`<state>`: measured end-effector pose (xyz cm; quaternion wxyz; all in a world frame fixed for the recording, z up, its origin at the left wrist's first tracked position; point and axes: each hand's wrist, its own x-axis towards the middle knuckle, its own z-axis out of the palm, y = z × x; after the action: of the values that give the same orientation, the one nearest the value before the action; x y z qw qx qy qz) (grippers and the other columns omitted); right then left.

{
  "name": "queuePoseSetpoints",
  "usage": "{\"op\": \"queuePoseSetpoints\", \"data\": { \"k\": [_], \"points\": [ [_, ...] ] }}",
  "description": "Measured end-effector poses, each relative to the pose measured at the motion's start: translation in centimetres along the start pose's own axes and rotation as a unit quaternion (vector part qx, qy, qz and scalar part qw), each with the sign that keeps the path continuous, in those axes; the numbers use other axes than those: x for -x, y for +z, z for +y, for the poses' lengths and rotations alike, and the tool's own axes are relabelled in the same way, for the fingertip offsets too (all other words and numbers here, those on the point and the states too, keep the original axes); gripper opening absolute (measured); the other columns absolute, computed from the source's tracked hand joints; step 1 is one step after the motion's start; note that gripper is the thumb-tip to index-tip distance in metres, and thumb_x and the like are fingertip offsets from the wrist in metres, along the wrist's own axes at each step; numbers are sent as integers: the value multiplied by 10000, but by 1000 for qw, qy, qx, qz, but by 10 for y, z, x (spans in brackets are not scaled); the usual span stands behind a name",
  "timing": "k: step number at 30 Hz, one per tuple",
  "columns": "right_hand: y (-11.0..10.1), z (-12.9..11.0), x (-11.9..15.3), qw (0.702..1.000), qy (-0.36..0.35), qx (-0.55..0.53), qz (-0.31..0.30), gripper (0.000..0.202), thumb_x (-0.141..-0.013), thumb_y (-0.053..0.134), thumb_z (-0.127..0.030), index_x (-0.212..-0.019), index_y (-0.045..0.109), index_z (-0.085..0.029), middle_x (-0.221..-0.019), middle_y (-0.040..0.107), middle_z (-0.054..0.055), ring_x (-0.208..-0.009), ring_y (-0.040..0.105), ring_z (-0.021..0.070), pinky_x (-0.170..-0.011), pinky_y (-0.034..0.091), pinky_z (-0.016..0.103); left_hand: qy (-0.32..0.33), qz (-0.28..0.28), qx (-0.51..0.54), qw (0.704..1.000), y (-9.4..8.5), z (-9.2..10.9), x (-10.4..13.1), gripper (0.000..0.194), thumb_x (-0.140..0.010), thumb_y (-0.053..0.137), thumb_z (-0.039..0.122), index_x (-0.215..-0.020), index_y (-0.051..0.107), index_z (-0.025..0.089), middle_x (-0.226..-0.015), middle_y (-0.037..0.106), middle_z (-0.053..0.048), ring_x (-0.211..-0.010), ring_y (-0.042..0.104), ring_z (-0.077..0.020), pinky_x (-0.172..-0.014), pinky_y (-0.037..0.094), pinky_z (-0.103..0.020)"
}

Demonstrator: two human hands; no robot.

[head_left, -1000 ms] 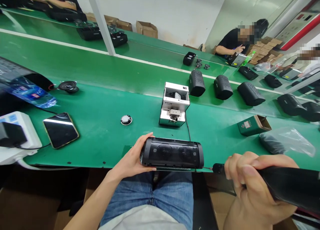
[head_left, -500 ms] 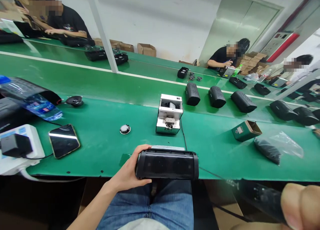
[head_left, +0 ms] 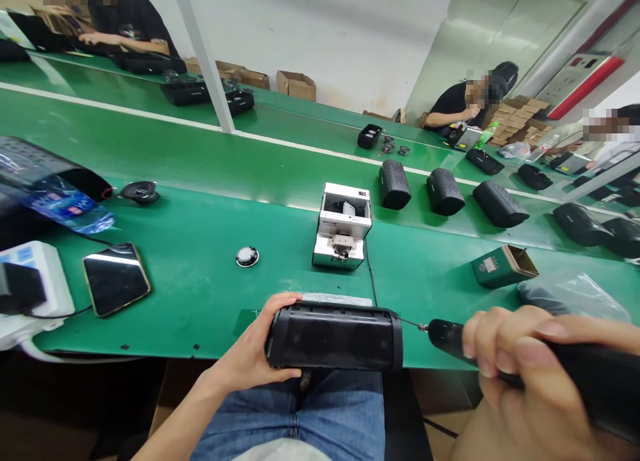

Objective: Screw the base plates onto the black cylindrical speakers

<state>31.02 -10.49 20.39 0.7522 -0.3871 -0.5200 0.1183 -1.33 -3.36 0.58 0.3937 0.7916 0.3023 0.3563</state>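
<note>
A black speaker housing [head_left: 336, 337] lies at the bench's front edge, its long side across my view. My left hand [head_left: 265, 347] grips its left end, thumb and fingers on opposite sides. On the right, my right hand [head_left: 525, 361] is wrapped round a black electric screwdriver [head_left: 447, 335]. The thin bit points left, its tip at or very near the housing's upper right corner; contact is too small to tell. Behind the housing stands a white and black screw feeder machine [head_left: 343, 227]. A small round speaker driver [head_left: 247, 256] lies left of the machine.
On the left are a phone [head_left: 117, 279], a white power strip [head_left: 47, 281], a water bottle [head_left: 65, 204] and a larger driver [head_left: 140, 192]. A green tin [head_left: 505, 266] and plastic bag [head_left: 580, 294] lie right. Several housings [head_left: 445, 191] line the bench behind; people sit across.
My right hand has come in from the lower right, bringing the screwdriver up to the housing's right end. My left hand keeps its grip. The view has shifted slightly.
</note>
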Motion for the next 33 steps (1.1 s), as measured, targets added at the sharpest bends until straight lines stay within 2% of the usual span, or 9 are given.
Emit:
{"op": "queuePoseSetpoints", "data": {
  "k": [2, 4, 9, 16, 20, 25, 29, 33],
  "points": [
    [6, 14, -1, 998, -21, -16, -55, 237, -922, 733, -17, -1046, 671, -210, -628, 571, -79, -432, 490, 122, -432, 419, 297, -11, -6, 2, 1000, -1, 0, -1, 1013, -942, 919, 670, -1703, 334, 346, -1656, 508, -180, -1579, 542, -439, -1331, 493, -633],
    [8, 25, -3, 996, -28, -29, -79, 252, -929, 712, 23, -1056, 670, -191, -646, 578, -79, -447, 517, 113, -442, 428, 281, -21, -12, 4, 1000, -2, 1, -3, 1022, -938, 909, 703, -1706, 332, 354, -1654, 506, -169, -1573, 547, -433, -1319, 508, -615],
    [9, 41, -10, 993, -22, -44, -108, 262, -929, 700, 52, -1050, 660, -177, -668, 597, -71, -461, 531, 105, -446, 449, 268, -50, -19, 11, 999, -4, 4, -8, 1024, -923, 913, 722, -1701, 343, 377, -1634, 519, -139, -1511, 602, -407, -1282, 546, -562],
    [16, 45, -18, 992, -9, -32, -123, 267, -922, 711, 57, -1005, 641, -187, -656, 594, -77, -454, 534, 104, -438, 461, 255, -63, -20, 22, 998, -4, 4, -8, 1043, -905, 948, 688, -1699, 358, 357, -1636, 524, -151, -1512, 605, -419, -1277, 553, -553],
    [14, 42, -15, 993, -20, -26, -113, 249, -930, 698, 46, -996, 634, -185, -654, 586, -79, -445, 519, 98, -440, 458, 258, -56, -21, 19, 998, -3, 3, -7, 1036, -921, 928, 701, -1705, 337, 369, -1646, 508, -149, -1528, 586, -414, -1298, 535, -568],
    [11, 42, -9, 993, -22, -26, -114, 244, -936, 717, 21, -1018, 639, -196, -663, 603, -77, -459, 540, 110, -452, 480, 267, -50, -21, 12, 998, -1, 1, -5, 1041, -932, 939, 644, -1713, 305, 378, -1657, 495, -147, -1543, 572, -413, -1295, 536, -576],
    [13, 39, -9, 997, -2, -9, -81, 232, -944, 769, -32, -1023, 647, -214, -654, 583, -80, -471, 549, 126, -474, 477, 279, -48, -20, 11, 999, -1, 1, -5, 1057, -909, 974, 588, -1705, 309, 382, -1666, 488, -141, -1541, 575, -410, -1294, 535, -576],
    [16, 11, -14, 1000, -4, 23, -2, 289, -898, 829, -68, -1082, 658, -211, -708, 614, -68, -492, 541, 128, -501, 482, 306, -52, -21, 9, 998, -1, 2, -6, 1059, -893, 985, 501, -1701, 309, 388, -1679, 494, -129, -1532, 590, -400, -1290, 539, -574]
  ]
}}
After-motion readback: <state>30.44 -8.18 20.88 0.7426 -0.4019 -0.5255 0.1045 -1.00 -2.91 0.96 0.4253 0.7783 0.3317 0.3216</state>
